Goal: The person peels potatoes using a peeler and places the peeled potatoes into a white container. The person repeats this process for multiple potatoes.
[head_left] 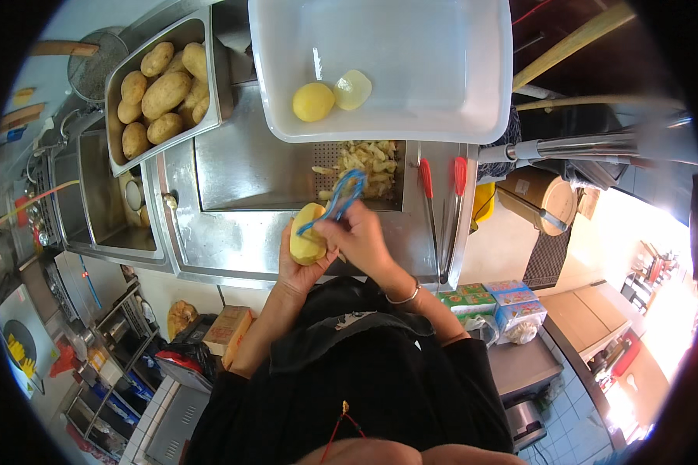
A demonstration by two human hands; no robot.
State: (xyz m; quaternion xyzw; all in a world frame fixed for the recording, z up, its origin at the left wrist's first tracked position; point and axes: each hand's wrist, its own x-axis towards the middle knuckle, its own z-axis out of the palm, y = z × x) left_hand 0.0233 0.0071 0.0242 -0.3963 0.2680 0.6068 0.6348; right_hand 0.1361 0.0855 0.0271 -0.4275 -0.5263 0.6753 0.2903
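Observation:
My left hand holds a peeled yellow potato upright over the front rim of a steel sink. My right hand grips a blue peeler, whose lower end lies against the potato's upper side. Potato peelings are heaped on the perforated plate at the sink's right end. Beyond the sink, a white plastic tub holds a peeled potato and a paler, flat-looking piece. A steel pan at the back left is full of unpeeled potatoes.
Red-handled tongs lie on the sink's right ledge, with another red-handled tool beside them. A metal spoon rests on the left ledge. Further left is a deep steel basin. Wooden poles lean at the upper right.

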